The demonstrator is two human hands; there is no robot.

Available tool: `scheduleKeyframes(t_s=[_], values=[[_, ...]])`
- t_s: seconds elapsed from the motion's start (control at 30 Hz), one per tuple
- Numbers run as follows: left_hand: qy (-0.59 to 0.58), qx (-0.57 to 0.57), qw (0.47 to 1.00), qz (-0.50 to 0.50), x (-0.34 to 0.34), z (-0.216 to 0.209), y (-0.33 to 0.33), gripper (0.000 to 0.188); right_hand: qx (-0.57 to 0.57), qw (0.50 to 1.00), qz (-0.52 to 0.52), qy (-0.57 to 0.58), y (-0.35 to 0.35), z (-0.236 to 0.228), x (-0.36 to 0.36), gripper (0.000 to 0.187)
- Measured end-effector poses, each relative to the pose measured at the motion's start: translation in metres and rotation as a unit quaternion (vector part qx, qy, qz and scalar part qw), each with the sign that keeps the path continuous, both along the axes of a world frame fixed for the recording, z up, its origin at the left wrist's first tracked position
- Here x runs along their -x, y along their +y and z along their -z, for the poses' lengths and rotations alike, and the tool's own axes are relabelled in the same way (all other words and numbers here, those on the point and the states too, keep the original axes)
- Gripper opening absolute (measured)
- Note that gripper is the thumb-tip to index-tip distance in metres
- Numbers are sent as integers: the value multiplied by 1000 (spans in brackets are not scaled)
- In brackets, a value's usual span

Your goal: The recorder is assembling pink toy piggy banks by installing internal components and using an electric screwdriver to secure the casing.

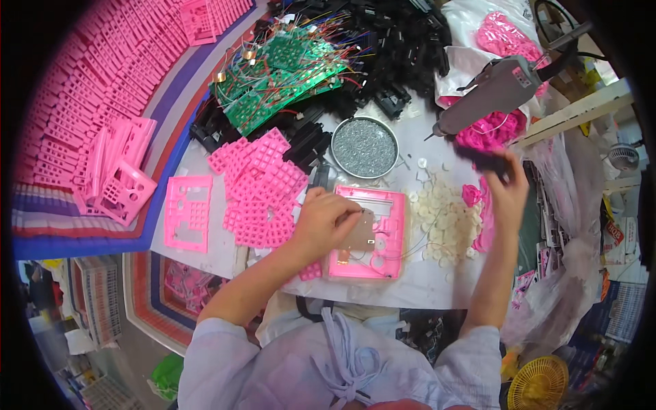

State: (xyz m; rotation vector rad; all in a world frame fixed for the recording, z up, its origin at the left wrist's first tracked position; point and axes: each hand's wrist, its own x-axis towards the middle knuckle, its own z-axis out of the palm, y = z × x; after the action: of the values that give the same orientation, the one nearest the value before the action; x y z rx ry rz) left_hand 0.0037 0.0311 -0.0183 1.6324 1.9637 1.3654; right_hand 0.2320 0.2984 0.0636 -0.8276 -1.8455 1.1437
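A pink plastic housing (391, 263) lies in front of me, with a grey-brown board (359, 232) and thin wires inside it. Over its left side is my left hand (326, 220), thumb and fingertips pinched together at the board's upper edge; what they hold, if anything, is too small to tell. Off to the right, my right hand (509, 191) is raised and closed on a black elongated object (481, 158), blurred. Just above that object hangs a grey electric screwdriver (485, 96), its tip pointing down-left. Behind the housing stands a round tin of small screws (365, 147).
Pink keypads (266, 191) and a pink front panel (188, 213) lie on the left. Green circuit boards (283, 75) with wires and black plastic parts (389, 48) are heaped at the back. Whitish discs (444, 222) lie right of the housing. Pink panels (89, 102) fill a striped-lined bin.
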Motion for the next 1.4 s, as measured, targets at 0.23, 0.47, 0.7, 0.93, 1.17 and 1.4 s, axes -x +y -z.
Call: scheduleKeyframes(t_s=[0.23, 0.47, 0.7, 0.93, 1.17, 1.4], values=[[15, -7, 1000, -17, 12, 0, -1, 9, -146, 886, -310, -312, -103, -47, 34, 35], [-32, -2, 999, -38, 10, 6, -8, 8, 183, 889, -268, -324, -92, 28, 45, 32], [36, 6, 998, 47, 19, 4, -5, 10, -149, 897, -195, -369, -118, 10, 48, 41], [-16, 4, 1000, 24, 21, 3, 0, 10, -227, 914, -272, -199, -105, 40, 38, 49], [-38, -3, 999, 27, 26, 0, 1, 9, 138, 928, -274, -212, -104, 30, 32, 30], [7, 13, 997, 74, 28, -3, -2, 11, -209, 896, -309, -242, -120, 19, 38, 54]])
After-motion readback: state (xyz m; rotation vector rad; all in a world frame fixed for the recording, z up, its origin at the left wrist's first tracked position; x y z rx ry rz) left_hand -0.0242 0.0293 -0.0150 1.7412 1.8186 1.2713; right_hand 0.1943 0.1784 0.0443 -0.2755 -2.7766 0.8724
